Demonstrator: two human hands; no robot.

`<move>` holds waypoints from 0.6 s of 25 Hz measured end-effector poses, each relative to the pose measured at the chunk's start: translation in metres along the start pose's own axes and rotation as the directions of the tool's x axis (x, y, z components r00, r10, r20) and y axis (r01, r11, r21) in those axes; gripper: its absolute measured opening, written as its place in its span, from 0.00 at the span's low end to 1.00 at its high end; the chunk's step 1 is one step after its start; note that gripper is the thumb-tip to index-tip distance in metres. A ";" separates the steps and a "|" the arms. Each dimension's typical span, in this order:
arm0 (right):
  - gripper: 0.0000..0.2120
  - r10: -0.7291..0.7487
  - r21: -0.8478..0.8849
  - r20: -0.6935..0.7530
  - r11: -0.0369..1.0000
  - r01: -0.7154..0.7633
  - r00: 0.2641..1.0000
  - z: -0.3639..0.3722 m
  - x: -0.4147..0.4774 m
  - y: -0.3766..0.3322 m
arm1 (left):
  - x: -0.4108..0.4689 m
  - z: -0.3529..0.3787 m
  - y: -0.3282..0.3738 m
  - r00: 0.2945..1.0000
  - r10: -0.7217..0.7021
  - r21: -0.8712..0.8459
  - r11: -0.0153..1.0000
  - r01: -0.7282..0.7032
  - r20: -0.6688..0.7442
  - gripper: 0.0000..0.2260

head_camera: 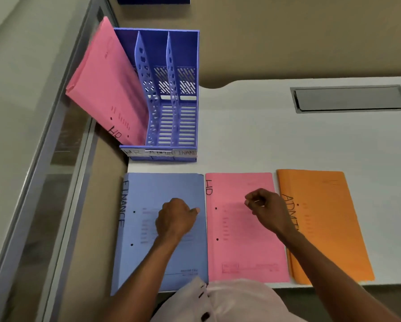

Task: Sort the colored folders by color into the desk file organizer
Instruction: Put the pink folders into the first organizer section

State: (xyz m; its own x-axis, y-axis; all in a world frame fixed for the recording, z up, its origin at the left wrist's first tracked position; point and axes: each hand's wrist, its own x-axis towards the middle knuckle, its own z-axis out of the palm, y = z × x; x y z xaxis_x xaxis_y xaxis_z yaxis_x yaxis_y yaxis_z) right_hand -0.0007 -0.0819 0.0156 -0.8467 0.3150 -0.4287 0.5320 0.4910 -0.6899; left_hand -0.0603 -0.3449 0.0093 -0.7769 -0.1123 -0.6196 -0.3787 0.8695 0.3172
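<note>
A blue three-slot file organizer [185, 54] stands at the desk's back left. Pink folders marked HR [104, 84] lean in its leftmost slot; the other two slots hold nothing. Along the front edge lie three stacks: a blue FINANCE folder [148, 256], a pink HR folder [239, 252] and an orange ADMIN folder [329, 228]. My left hand [175, 218] hovers over the blue folder with fingers curled, holding nothing. Over the pink folder's upper right, my right hand [268, 209] is also curled and holds nothing.
The white desk [287, 140] has a grey cable hatch [349, 98] at the back right. A glass partition with a metal frame [55, 159] runs along the left side. Paper labels sit on the organizer's front lip [162, 153].
</note>
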 end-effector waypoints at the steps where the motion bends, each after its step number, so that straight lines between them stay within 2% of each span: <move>1: 0.04 0.024 -0.018 -0.014 1.000 -0.024 1.000 0.000 -0.008 0.017 | -0.004 0.011 0.001 0.999 0.021 -0.012 1.000 -0.020 0.043 0.17; 5: 0.15 0.098 -0.111 -0.093 0.988 -0.108 0.991 0.002 -0.029 0.059 | -0.014 0.045 0.005 0.991 0.081 0.028 0.996 -0.084 0.107 0.15; 8: 0.24 0.174 -0.181 -0.119 0.964 -0.193 0.978 0.001 -0.035 0.074 | -0.021 0.063 0.011 0.985 0.108 0.073 0.990 -0.118 0.135 0.17; 15: 0.31 0.237 -0.235 -0.123 0.937 -0.260 0.964 0.013 -0.041 0.088 | -0.035 0.081 0.017 0.990 0.077 0.028 0.996 -0.081 0.121 0.22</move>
State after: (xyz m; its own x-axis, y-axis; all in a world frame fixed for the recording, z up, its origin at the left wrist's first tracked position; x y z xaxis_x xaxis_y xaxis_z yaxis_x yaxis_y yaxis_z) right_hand 0.0811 -0.0618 -0.0350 -0.6893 0.5197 -0.5048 0.7200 0.5688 -0.3976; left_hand 0.0013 -0.2872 -0.0215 -0.7372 0.0138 -0.6755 -0.3003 0.8890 0.3458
